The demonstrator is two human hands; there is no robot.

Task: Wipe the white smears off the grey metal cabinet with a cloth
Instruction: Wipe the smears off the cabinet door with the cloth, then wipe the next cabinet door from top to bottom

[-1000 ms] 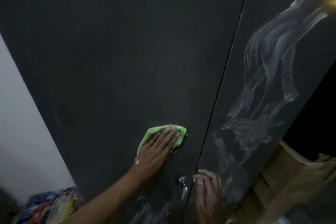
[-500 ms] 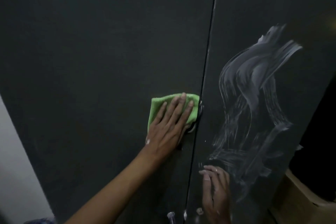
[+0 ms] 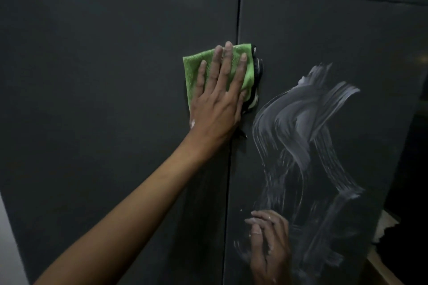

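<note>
- Cloth (image 3: 193,69), green and folded, is lying flat against the cabinet (image 3: 92,99), high on the left door and right up against the seam (image 3: 234,99) between the two doors.
- We are pressing it there with our left hand (image 3: 217,102), palm down, the fingers (image 3: 228,62) straight and spread across the fabric rather than curled round it; their tips are reaching to the cloth's top edge.
- A darker, dirtied fold of the cloth is showing at its right side, crossing the seam onto the right door.
- Our left forearm is stretching up from the lower left of the view.
- We are resting our right hand (image 3: 269,245) on the right door low down, just right of the seam, fingers relaxed and lying against the metal, holding nothing; white flecks are sitting on its fingers.
- Smears (image 3: 301,146) are covering much of the right door in broad white swirls, thickest near the middle and thinning to streaks lower down, reaching to our right hand.
- The cloth is sitting just up and left of the smears' upper end, near but apart from them.
- The left door around the cloth is looking plain grey.
</note>
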